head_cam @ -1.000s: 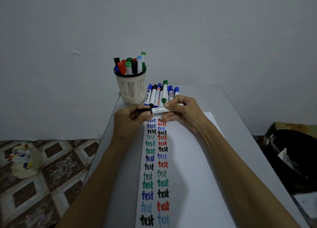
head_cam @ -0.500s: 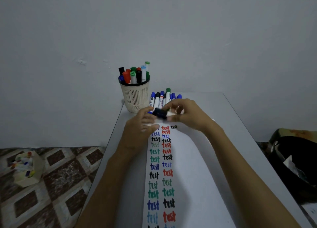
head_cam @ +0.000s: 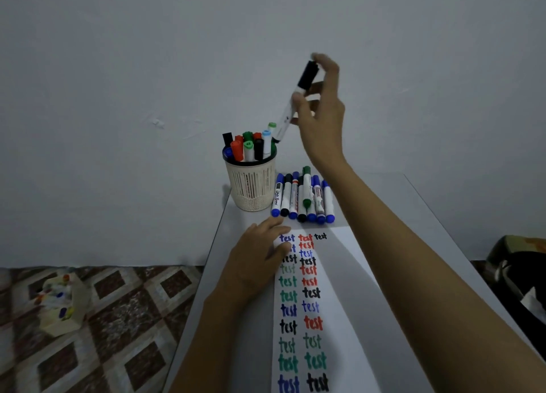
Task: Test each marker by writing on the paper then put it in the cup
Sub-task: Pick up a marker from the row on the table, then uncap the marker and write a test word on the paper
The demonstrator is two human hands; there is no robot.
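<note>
My right hand [head_cam: 322, 108] is raised above the table and pinches a capped black marker [head_cam: 295, 98], held nearly upright with its lower end just above the right rim of the cream mesh cup [head_cam: 251, 185]. The cup holds several markers with red, green, black and blue caps. My left hand [head_cam: 257, 259] rests flat on the top left of the white paper [head_cam: 342, 289], fingers straight. The paper carries two columns of the word "test" in several colours, plus one black "test" to their right at the top. Several markers [head_cam: 304, 196] lie in a row beside the cup.
The grey table [head_cam: 413, 215] stands against a plain wall, its left edge close to the cup. On the patterned floor at the left lies an open box [head_cam: 59, 301] of small coloured items. A dark bag [head_cam: 520, 277] sits at the right.
My right hand has lifted the black marker from the paper's top up to above the cup. My left hand has let go and settled flat on the paper. A third "test" shows at the top.
</note>
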